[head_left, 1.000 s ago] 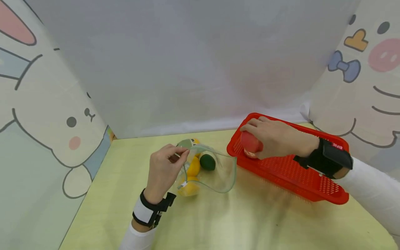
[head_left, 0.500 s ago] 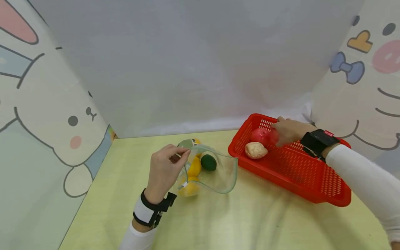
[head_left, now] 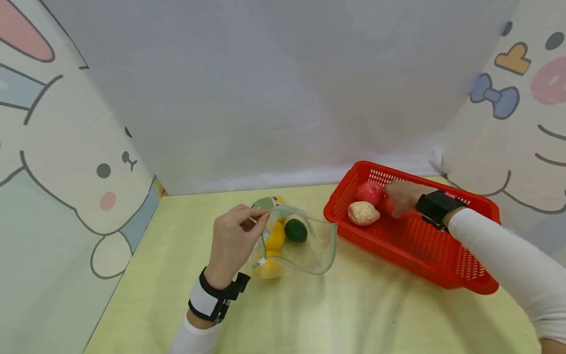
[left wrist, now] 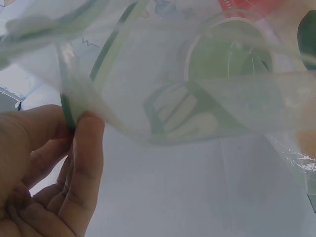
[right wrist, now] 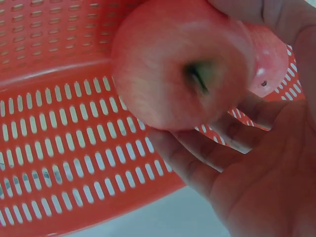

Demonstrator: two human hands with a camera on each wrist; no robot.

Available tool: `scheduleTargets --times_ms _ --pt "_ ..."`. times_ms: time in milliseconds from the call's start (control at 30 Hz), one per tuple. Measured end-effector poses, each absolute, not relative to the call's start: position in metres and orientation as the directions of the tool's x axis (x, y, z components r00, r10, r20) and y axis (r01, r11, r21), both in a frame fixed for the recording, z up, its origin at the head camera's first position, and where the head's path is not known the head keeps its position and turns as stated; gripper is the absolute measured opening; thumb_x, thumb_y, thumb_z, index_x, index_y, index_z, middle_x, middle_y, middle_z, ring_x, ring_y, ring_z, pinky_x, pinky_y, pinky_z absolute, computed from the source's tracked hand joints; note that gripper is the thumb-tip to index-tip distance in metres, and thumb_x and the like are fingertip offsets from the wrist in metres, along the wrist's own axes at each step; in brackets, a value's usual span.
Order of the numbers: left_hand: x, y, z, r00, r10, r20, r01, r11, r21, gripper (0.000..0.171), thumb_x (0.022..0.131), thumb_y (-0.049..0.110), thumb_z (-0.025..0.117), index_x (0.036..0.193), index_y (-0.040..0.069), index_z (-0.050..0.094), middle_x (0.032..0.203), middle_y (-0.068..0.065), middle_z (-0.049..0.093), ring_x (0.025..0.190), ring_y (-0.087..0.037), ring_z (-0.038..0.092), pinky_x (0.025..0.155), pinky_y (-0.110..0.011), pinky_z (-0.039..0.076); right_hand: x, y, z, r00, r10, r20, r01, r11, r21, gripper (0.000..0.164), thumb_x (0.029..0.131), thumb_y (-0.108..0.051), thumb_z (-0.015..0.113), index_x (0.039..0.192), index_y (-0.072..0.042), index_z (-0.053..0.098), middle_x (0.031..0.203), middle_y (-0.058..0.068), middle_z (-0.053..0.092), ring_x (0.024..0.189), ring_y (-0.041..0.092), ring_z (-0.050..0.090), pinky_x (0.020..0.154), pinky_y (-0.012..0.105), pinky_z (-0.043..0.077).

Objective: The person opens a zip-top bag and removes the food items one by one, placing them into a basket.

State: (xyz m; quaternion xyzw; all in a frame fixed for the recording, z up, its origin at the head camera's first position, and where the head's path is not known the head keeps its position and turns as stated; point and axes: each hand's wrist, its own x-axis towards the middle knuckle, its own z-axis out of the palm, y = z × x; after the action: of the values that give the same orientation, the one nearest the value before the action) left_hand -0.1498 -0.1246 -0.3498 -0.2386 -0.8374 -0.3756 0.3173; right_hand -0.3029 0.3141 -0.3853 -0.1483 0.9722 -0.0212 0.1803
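In the head view my left hand (head_left: 234, 241) pinches the rim of a clear zip bag (head_left: 316, 270) with green edging, held open over the table. Inside or behind its clear film show yellow fruits (head_left: 276, 237) and a dark green fruit (head_left: 296, 230). The left wrist view has thumb and finger meeting on the bag's green strip (left wrist: 69, 111). My right hand (head_left: 403, 195) reaches down into the red basket (head_left: 424, 265). There its fingers and thumb curl round a red apple (right wrist: 168, 69). Beside it lie a pinkish-red round fruit (head_left: 370, 192) and a pale wrinkled piece (head_left: 363, 213).
The perforated basket stands at the table's right, near the grey back wall (head_left: 265, 98). A pale yellow table (head_left: 177, 236) extends in front and to the left. Cartoon-printed panels (head_left: 66, 162) rise on both sides.
My right hand has moved from the basket's left end rightward, then lower, leaving the pale piece and the pinkish-red fruit in sight. My left hand keeps its pinch on the bag.
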Motion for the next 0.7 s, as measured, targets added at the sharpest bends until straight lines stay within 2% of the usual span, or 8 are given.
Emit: scheduleTargets --times_ms 133,333,500,600,700 --pt "-0.149 -0.125 -0.349 -0.686 0.159 0.710 0.636 0.604 0.480 0.006 0.087 0.001 0.084 0.093 0.001 0.083 0.079 -0.010 0.076 0.058 -0.015 0.069 0.057 -0.023 0.060 -0.305 0.315 -0.384 -0.890 -0.323 -0.322 -0.304 0.947 -0.108 0.039 0.081 -0.010 0.083 0.117 -0.001 0.070 0.098 0.012 0.065 0.087 0.029 0.057 0.073 0.037 0.050" --pt "-0.149 -0.124 -0.349 -0.693 0.155 0.704 0.632 0.599 0.491 0.006 0.087 0.002 0.084 0.093 0.001 0.083 0.078 -0.010 0.076 0.058 -0.014 0.068 0.057 -0.022 0.060 -0.306 0.319 -0.378 -0.897 -0.367 -0.246 -0.345 0.930 -0.129 0.038 0.077 -0.012 0.081 0.111 0.001 0.069 0.092 0.010 0.067 0.080 0.026 0.058 0.070 0.036 0.052" --pt "-0.149 -0.124 -0.349 -0.698 0.152 0.700 0.630 0.597 0.497 0.006 0.087 0.002 0.084 0.092 0.001 0.083 0.078 -0.010 0.076 0.058 -0.014 0.068 0.058 -0.022 0.059 -0.304 0.324 -0.371 -0.889 -0.381 -0.253 -0.349 0.923 -0.164 0.034 0.079 -0.010 0.082 0.107 0.002 0.068 0.086 0.009 0.064 0.075 0.023 0.059 0.061 0.031 0.048" --pt "-0.149 -0.124 -0.349 -0.700 0.154 0.697 0.629 0.595 0.500 0.006 0.087 0.002 0.083 0.093 0.001 0.083 0.078 -0.010 0.076 0.059 -0.015 0.068 0.058 -0.022 0.059 -0.301 0.323 -0.364 -0.891 -0.380 -0.248 -0.344 0.922 -0.178 0.037 0.082 -0.011 0.082 0.113 0.002 0.068 0.091 0.010 0.066 0.078 0.024 0.059 0.063 0.032 0.049" --pt "-0.149 -0.124 -0.349 -0.702 0.160 0.694 0.631 0.592 0.502 0.006 0.089 0.004 0.082 0.094 0.000 0.082 0.078 -0.010 0.076 0.059 -0.015 0.068 0.058 -0.022 0.059 -0.294 0.318 -0.352 -0.889 -0.419 -0.186 -0.394 0.906 -0.159 0.040 0.087 -0.014 0.081 0.121 0.004 0.068 0.101 0.015 0.070 0.087 0.028 0.063 0.073 0.040 0.057"
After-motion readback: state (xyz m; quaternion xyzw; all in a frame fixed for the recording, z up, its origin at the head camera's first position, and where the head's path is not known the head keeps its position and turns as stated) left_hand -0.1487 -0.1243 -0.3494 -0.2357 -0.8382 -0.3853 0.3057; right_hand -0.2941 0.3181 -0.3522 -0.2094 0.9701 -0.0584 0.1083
